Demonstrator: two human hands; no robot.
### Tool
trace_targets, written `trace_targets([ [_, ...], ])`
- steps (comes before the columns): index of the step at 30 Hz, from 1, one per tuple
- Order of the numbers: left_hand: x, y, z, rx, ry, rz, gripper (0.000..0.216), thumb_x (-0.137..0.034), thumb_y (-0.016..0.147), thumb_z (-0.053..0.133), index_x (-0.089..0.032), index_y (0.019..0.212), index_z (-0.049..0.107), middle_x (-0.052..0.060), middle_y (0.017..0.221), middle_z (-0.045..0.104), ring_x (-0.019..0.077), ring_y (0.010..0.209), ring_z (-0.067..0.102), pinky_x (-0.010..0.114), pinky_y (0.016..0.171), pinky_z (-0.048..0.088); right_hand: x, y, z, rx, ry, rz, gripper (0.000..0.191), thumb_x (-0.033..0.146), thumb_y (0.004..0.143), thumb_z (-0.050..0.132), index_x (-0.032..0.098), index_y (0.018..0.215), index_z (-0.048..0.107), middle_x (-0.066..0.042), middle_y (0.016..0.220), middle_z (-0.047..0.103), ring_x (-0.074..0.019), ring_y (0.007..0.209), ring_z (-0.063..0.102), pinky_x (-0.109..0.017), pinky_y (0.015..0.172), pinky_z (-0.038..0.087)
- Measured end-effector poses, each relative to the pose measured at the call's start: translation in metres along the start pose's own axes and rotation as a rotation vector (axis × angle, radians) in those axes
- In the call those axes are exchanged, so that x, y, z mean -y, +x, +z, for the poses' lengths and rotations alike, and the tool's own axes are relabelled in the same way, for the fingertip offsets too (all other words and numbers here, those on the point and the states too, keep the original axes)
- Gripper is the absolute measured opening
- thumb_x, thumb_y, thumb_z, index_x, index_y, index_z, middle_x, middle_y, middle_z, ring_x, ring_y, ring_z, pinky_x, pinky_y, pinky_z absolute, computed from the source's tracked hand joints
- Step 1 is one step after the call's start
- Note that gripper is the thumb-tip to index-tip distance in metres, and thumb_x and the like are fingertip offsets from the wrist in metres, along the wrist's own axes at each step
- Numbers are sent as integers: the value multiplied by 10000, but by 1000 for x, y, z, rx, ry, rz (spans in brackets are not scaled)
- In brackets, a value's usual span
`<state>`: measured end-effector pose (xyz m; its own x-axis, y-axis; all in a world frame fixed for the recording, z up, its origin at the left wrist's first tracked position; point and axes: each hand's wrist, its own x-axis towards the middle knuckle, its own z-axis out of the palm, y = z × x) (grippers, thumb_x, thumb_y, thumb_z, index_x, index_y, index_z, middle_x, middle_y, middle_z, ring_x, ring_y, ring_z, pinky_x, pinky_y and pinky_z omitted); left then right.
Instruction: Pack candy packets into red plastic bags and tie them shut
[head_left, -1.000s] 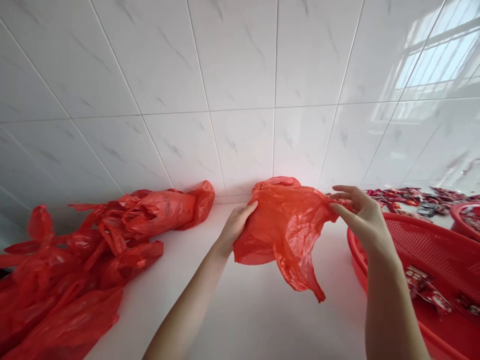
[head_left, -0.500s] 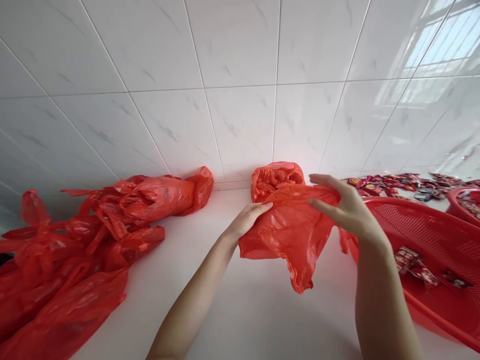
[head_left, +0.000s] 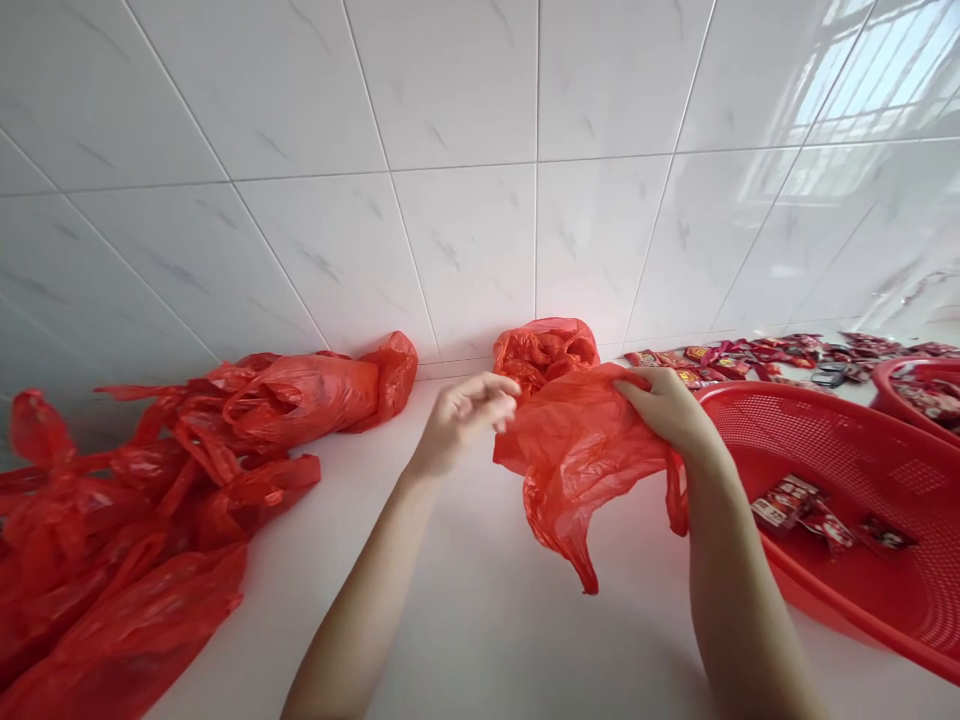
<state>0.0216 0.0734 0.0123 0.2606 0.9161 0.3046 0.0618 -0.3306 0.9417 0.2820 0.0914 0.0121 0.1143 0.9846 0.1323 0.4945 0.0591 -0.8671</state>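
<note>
A thin red plastic bag point(head_left: 577, 450) hangs above the middle of the table point(head_left: 465, 620), spread out and crumpled, one corner drooping toward the near side. The right hand point(head_left: 664, 408) pinches its upper right edge between thumb and fingers. The left hand point(head_left: 463, 418), slightly blurred, is at the bag's left edge with its fingers loosely curled and parted; whether a fingertip touches the plastic cannot be told.

Just beyond the bag, near the tiled wall point(head_left: 450, 90), sits a red bundle of plastic point(head_left: 551, 345), partly hidden behind it. On the left lies a heap of red bags point(head_left: 300, 400), some with knotted tops, reaching from the far side to the near left corner.

On the right stands a large red basket point(head_left: 847, 435) with perforated walls and a few small packets point(head_left: 787, 502) inside. Beyond it, more wrapped packets point(head_left: 780, 358) lie scattered along the wall, and a smaller red container point(head_left: 892, 402) at the right edge holds others.
</note>
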Motion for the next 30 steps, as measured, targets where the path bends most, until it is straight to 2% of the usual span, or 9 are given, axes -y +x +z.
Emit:
trace_targets([
  [3, -30, -41, 41, 512, 185, -3, 193, -294, 930, 586, -203, 1012, 736, 34, 901, 745, 175, 830, 700, 276, 761, 554, 1, 3, 9, 50, 26, 58, 195, 283, 786, 522, 171, 640, 587, 29, 544, 522, -127, 516, 503, -228, 484, 361],
  [4, -36, -54, 55, 619, 290, 29, 209, -273, 944, 565, -205, 1053, 729, 53, 986, 753, 199, 905, 709, 299, 816, 563, 2, 4, 11, 55, 25, 64, 202, 277, 789, 504, 172, 632, 575, 28, 546, 518, -123, 512, 499, -225, 479, 357],
  [6, -38, -72, 79, 606, 482, 94, 297, -256, 968, 508, -190, 1207, 671, 104, 1138, 724, 247, 1028, 697, 356, 885, 576, 3, 4, 13, 62, 16, 69, 212, 273, 792, 482, 172, 623, 561, 26, 554, 514, -120, 517, 497, -220, 477, 353],
  [9, -24, -76, 96, 431, 680, 163, 425, -230, 1010, 396, -130, 1400, 530, 177, 1388, 597, 289, 1265, 598, 428, 1038, 538, 4, 4, 13, 83, -5, 65, 218, 277, 788, 479, 176, 605, 541, 28, 562, 511, -115, 524, 482, -219, 483, 351],
  [17, 6, -51, 97, 202, 907, 245, 476, -267, 1044, 335, -69, 1458, 460, 216, 1501, 507, 326, 1420, 458, 512, 1145, 452, 6, 1, 16, 287, -92, 26, 238, 223, 822, 484, 174, 625, 607, -3, 634, 637, -138, 602, 557, -236, 583, 446],
  [19, 8, -46, 95, 120, 967, 253, 419, -251, 1042, 335, -87, 1359, 555, 198, 1411, 586, 326, 1350, 511, 530, 1134, 443, 9, -1, 15, 362, -121, 23, 241, 213, 840, 487, 174, 692, 673, -12, 680, 680, -154, 662, 601, -236, 621, 475],
  [24, 18, -23, 73, 79, 1114, 108, 447, -276, 1044, 354, -160, 795, 707, 115, 949, 733, 281, 1072, 631, 573, 1141, 376, 14, -5, 17, 559, -279, 69, 252, 191, 864, 499, 185, 777, 736, -8, 752, 726, -164, 709, 639, -235, 639, 489],
  [27, 25, -11, 55, 157, 1220, -46, 474, -235, 999, 409, -176, 583, 627, 110, 842, 725, 289, 1085, 640, 621, 1212, 231, 4, 2, 25, 566, -391, 127, 207, 202, 863, 547, 169, 782, 734, -44, 839, 751, -188, 744, 665, -245, 627, 484],
  [30, 28, -6, 42, 352, 1292, -220, 414, -148, 889, 480, -192, 478, 505, 83, 715, 685, 306, 1084, 639, 668, 1204, 187, -10, 13, 32, 466, -517, 189, 175, 235, 866, 590, 136, 876, 734, -120, 933, 753, -238, 808, 689, -279, 649, 492],
])
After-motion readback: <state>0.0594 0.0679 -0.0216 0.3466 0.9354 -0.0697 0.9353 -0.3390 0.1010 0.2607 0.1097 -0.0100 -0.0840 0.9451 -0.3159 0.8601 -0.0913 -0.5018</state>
